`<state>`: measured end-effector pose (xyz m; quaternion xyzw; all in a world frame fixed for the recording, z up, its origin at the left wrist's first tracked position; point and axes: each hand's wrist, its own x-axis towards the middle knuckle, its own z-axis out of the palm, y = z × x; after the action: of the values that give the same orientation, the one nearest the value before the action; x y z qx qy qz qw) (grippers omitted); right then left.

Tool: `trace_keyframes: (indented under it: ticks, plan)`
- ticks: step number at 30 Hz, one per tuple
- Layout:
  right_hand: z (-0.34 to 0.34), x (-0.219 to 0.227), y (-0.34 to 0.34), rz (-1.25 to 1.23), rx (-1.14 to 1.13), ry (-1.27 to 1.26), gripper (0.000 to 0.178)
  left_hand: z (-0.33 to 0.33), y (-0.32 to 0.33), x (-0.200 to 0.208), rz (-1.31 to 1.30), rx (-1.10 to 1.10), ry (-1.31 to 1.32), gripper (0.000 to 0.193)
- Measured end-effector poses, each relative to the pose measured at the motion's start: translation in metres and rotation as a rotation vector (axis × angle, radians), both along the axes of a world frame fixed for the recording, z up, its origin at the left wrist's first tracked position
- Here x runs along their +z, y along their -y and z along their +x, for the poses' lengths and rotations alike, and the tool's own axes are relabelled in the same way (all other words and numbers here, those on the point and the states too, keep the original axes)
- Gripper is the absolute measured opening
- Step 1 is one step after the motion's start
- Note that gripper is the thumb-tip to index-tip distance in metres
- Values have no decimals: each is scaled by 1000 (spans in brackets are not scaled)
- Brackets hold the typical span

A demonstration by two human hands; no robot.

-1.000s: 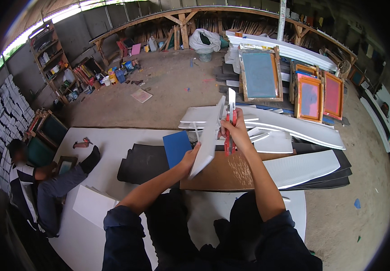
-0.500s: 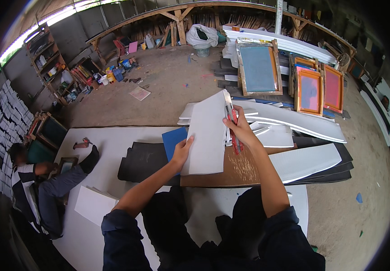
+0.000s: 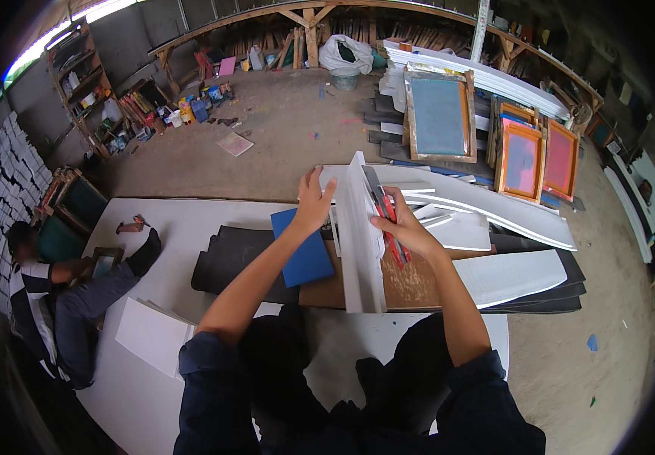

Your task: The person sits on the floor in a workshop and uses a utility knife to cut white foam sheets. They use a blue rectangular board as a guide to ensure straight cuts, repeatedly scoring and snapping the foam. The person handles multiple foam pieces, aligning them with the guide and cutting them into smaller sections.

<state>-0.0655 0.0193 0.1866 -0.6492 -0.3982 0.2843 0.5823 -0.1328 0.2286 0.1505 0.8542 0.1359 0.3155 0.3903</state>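
Left hand [image 3: 314,201] lifts off the white panel [image 3: 355,243] and moves up beside it; panel turns from face-on to nearly edge-on.

Left fingers spread, holding nothing, just beside the panel's upper left edge. Right hand [image 3: 412,230] closes round a red utility knife [image 3: 398,252], thumb at the panel's right edge; how firmly it also grips the panel, I cannot tell. Panel stands upright over a brown sheet [image 3: 412,288], its blue neighbour sheet [image 3: 302,252] lying to the left, dark sheets [image 3: 229,265] beyond. White curved strips [image 3: 505,210] lie behind, to the right. Seated co-worker [image 3: 88,318] at far left.
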Motion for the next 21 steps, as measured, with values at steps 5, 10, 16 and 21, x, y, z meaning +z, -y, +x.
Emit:
trace_keyframes:
  ticks: [5,10,16,21]
  plan:
    - [-6,6,3,69,126,-4,54,20,-6,11,-123,-72,183,61]
    - [-9,4,6,82,158,-92,57,9,5,-1,-203,-127,200,62]
    - [5,-4,6,-99,-27,-140,42,-1,-5,5,-189,128,-73,68]
    - [5,2,9,-38,-218,-662,19,-14,-34,-8,-361,221,-40,74]
